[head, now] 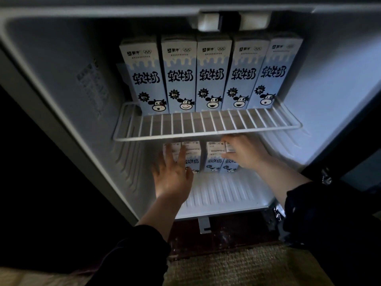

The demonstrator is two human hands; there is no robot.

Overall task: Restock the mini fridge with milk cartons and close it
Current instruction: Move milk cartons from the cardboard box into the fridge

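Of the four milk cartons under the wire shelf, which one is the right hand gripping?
The rightmost blue-and-white milk carton: the right hand curls round its top, while the other three, to its left, are not gripped.

Your mini fridge (61, 79) stands open in front of you. On its wire shelf (206, 124) a row of five milk cartons (211, 75) stands upright, side by side, cow faces toward you. Below the shelf, four lower cartons (193, 153) stand at the back of the ribbed fridge floor (222, 190). Your left hand (173, 176) reaches in with fingers spread straight, the fingertips against the two cartons on the left. Your right hand (245, 153) curls round the top of the rightmost carton (231, 164), thumb above it. Both dark sleeves (134, 254) are pushed back. A woven mat (237, 265) lies below the fridge.
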